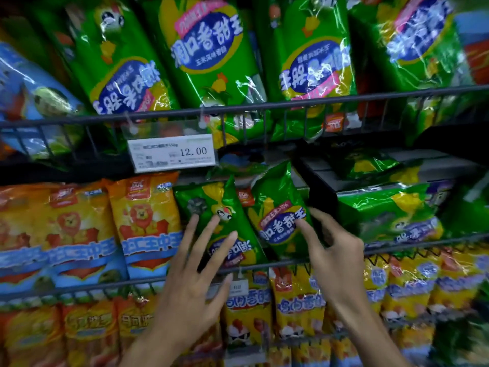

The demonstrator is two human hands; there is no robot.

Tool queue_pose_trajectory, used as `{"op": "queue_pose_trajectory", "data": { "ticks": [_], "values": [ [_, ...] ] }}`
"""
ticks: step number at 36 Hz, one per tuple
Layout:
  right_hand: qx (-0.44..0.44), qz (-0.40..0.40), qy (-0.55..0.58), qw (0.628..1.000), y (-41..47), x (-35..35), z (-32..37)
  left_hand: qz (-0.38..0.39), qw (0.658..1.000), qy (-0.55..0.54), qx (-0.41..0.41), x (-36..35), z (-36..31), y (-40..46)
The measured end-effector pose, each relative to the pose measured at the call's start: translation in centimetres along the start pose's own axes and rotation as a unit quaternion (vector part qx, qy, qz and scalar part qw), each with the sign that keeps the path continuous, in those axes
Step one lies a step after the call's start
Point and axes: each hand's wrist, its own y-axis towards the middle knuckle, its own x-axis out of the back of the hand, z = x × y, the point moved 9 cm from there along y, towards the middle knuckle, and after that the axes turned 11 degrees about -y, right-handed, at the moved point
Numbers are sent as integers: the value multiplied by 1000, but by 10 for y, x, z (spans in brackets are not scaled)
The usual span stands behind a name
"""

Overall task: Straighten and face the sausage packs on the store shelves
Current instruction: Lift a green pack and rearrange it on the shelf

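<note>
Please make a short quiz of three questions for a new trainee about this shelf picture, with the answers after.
1. True or false: the left hand lies with straight, spread fingers on an upside-down green pack.
2. What price does the price tag on the upper wire rail show?
3. The right hand reaches to the tilted green pack. What stands left of the two green packs on this shelf? A) orange lion packs B) blue bottles C) red boxes

Key: 1 true; 2 12.00; 3 A, the orange lion packs.
</note>
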Motion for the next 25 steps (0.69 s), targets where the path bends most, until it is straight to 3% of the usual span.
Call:
{"op": "queue_pose_trajectory", "data": {
  "ticks": [8, 15, 18, 22, 25],
  "values": [
    [-93, -101, 183, 973, 9, 16, -21, -5, 1000, 18, 7, -4, -11, 13],
    [-24, -7, 43, 999, 1, 12, -15, -4, 999, 21, -28, -6, -18, 20],
    [-30, -14, 45, 998, -12, 13, -16, -16, 999, 10, -37, -3, -19, 21],
    [116, -137, 29, 983, -49, 32, 29, -53, 996, -61, -44, 6, -18, 18],
    [171, -104, 26, 980, -57, 17, 48, -140, 983, -120, -15, 27, -11, 16]
  ]
}}
